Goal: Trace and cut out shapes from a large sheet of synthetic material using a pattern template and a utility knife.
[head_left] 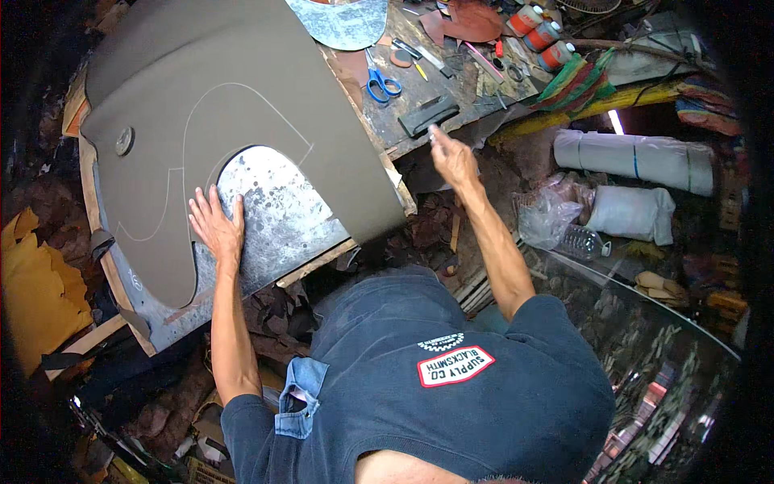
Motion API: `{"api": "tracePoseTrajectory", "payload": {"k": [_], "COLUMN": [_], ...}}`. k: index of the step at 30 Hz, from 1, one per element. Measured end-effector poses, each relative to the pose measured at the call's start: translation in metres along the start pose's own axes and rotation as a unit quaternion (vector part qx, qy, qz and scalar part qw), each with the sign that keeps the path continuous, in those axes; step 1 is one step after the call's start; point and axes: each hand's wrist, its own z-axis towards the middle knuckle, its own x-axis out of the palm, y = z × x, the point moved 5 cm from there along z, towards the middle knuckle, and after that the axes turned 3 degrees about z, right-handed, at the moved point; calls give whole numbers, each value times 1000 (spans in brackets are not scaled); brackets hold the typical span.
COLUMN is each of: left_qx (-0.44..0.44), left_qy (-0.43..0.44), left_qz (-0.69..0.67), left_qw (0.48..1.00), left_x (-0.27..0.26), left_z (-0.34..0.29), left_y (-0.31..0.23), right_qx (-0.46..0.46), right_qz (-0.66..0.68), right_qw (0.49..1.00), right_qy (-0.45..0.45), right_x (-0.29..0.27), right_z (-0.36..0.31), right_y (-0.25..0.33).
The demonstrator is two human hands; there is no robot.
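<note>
Left hand (216, 224) pressed flat, fingers released and spread, on the edge of a large grey-brown leather sheet (242, 89) (chalk outlines drawn on it) covering the counter (282, 234) from 9 to 12 o'clock. Right hand (453, 159) raised near 1 o'clock, fingers pinching something small, unclear what, just below a black block (428, 115). Blue-handled scissors (381, 81) nearby.

Blue-handled scissors (382, 83) on cluttered bench (451, 105), black flat block (428, 115) near bench edge. Three red-and-white bottles (543, 34) at far end. Striped cloth (576, 83) beside them. White rolls (634, 158) right, clear plastic bottle (582, 240) below. Yellow sheet (36, 290) at left.
</note>
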Motion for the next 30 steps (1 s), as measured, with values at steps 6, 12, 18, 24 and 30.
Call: {"api": "tracePoseTrajectory", "payload": {"k": [6, 12, 18, 24, 30], "left_qx": [2, 5, 5, 3, 12], "left_qy": [5, 0, -1, -2, -12], "left_qz": [5, 3, -2, -1, -11], "left_qw": [1000, 1000, 1000, 1000, 1000], "left_x": [2, 2, 0, -1, -3], "left_z": [0, 3, 6, 1, 4], "left_y": [1, -1, -3, 1, -4], "right_qx": [-57, -60, -59, 105, 40], "right_qz": [-27, -7, 1, 21, 18], "right_qw": [998, 998, 998, 994, 999], "right_qy": [17, 12, -25, 36, -21], "right_x": [7, 11, 5, -9, -8], "right_z": [-3, -3, 1, 4, 10], "right_y": [2, -4, -10, 1, -18]}}
